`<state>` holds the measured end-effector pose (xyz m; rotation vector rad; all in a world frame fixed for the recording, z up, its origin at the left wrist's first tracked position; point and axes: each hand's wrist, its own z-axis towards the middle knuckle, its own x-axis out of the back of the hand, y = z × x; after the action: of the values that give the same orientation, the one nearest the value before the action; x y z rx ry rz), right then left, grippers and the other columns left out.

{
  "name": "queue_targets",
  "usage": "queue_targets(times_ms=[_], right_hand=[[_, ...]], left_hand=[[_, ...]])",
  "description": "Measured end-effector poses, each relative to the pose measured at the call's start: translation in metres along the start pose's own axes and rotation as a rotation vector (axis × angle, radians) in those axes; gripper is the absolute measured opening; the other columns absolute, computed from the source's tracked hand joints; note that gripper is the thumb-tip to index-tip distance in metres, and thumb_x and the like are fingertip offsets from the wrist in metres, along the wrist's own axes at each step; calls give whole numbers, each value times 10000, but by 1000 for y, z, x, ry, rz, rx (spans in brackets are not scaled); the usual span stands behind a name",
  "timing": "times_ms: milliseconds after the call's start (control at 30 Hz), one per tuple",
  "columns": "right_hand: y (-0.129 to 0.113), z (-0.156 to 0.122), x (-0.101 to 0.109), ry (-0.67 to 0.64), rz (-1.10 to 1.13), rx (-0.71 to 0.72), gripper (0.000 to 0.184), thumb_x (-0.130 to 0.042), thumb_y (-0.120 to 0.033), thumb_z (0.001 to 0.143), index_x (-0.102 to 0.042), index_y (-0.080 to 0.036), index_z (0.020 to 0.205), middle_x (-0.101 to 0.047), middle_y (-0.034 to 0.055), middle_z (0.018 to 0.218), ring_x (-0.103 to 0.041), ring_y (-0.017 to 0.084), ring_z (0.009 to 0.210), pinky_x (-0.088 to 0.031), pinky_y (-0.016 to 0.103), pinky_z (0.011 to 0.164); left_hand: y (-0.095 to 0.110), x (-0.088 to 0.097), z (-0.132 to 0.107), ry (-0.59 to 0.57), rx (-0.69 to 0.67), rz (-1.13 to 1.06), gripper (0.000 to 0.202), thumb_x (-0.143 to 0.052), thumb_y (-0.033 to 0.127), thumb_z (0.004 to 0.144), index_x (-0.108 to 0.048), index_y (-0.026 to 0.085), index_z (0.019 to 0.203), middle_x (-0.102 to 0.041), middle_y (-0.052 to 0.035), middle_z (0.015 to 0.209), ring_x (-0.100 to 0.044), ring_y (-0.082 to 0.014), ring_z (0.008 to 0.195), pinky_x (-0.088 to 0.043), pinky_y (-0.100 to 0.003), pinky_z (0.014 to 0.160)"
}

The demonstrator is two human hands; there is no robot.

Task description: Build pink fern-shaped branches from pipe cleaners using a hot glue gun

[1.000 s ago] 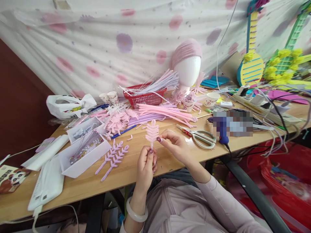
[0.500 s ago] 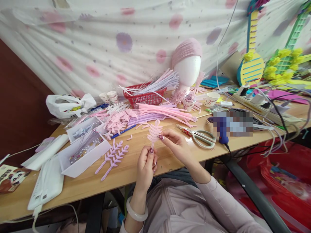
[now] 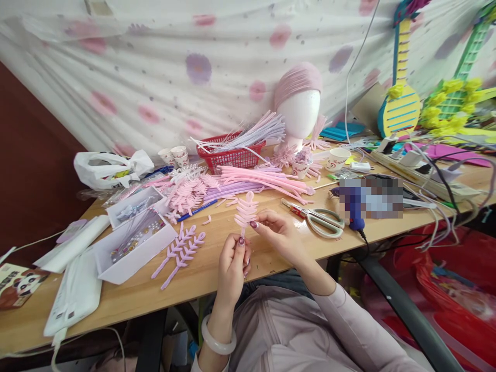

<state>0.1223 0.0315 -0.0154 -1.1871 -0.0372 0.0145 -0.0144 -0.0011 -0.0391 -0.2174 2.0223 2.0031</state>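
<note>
My left hand [image 3: 232,266] pinches the stem of a pink pipe-cleaner leaf [image 3: 245,209] between thumb and fingers, holding it upright above the table's front edge. At the leaf's lower right side, my right hand [image 3: 277,232] has its thumb and forefinger closed on the tips of its fronds; the exact contact is small. Two purple pipe-cleaner sprigs [image 3: 184,253] lie on the table left of my hands. Behind the held leaf are a bundle of pink and purple pipe cleaners [image 3: 261,181] and a heap of finished pink leaves [image 3: 188,191].
Scissors [image 3: 325,222] and a blue glue gun [image 3: 354,206] lie to the right, near power strips [image 3: 422,168] with cables. White boxes of beads [image 3: 132,250] stand left. A red basket [image 3: 232,157], paper cups [image 3: 338,158] and a foam head [image 3: 300,111] are at the back.
My right hand's thumb and fingers have shifted slightly down and left along the leaf's right side. The left hand keeps its hold on the stem.
</note>
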Motion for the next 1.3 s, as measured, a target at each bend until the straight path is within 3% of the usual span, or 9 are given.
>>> queue_targets(times_ms=[367, 600, 800, 1033, 1167, 1300], right_hand=[[-1, -4, 9, 15, -58, -42, 242, -674, -443, 797, -677, -204, 835, -643, 28, 823, -591, 180, 781, -471, 319, 757], [-10, -17, 37, 115, -228, 49, 235, -706, -375, 784, -624, -188, 668, -586, 4, 672, -538, 156, 653, -415, 298, 662], [-6, -26, 62, 266, -267, 28, 383, -645, -399, 832, -452, -197, 571, -439, -36, 593, -411, 126, 586, -342, 275, 609], [0, -10, 69, 136, -375, -2, 243, -625, -423, 838, -615, -192, 762, -575, 13, 718, -536, 171, 681, -409, 291, 655], [-1, 0, 64, 79, -389, -13, 250, -629, -430, 829, -653, -191, 895, -671, 70, 883, -611, 218, 799, -464, 340, 747], [-3, 13, 59, 34, -484, 24, 295, -615, -465, 824, -654, -184, 905, -665, 65, 807, -583, 201, 695, -467, 330, 656]], left_hand=[[-3, 0, -1, 31, 24, -15, 326, -526, 521, 862, -521, 198, 820, -292, 99, 545, -221, -36, 399, -214, -121, 367], [-4, 0, 0, 74, 46, -88, 342, -550, 532, 843, -506, 193, 837, -270, 111, 551, -194, -23, 396, -204, -115, 363], [2, -5, 2, 208, 2, -227, 372, -641, 530, 771, -500, 187, 797, -324, 108, 546, -229, -21, 396, -221, -113, 354], [4, -8, 3, 250, -3, -258, 405, -662, 550, 742, -498, 184, 798, -359, 110, 514, -246, -22, 380, -224, -113, 341], [2, -8, 0, 347, -62, -249, 385, -592, 558, 798, -483, 191, 829, -389, 114, 471, -231, -23, 348, -193, -113, 333], [0, -3, -5, 385, -90, -186, 374, -544, 556, 830, -479, 188, 809, -365, 116, 415, -237, -33, 337, -189, -123, 342]])
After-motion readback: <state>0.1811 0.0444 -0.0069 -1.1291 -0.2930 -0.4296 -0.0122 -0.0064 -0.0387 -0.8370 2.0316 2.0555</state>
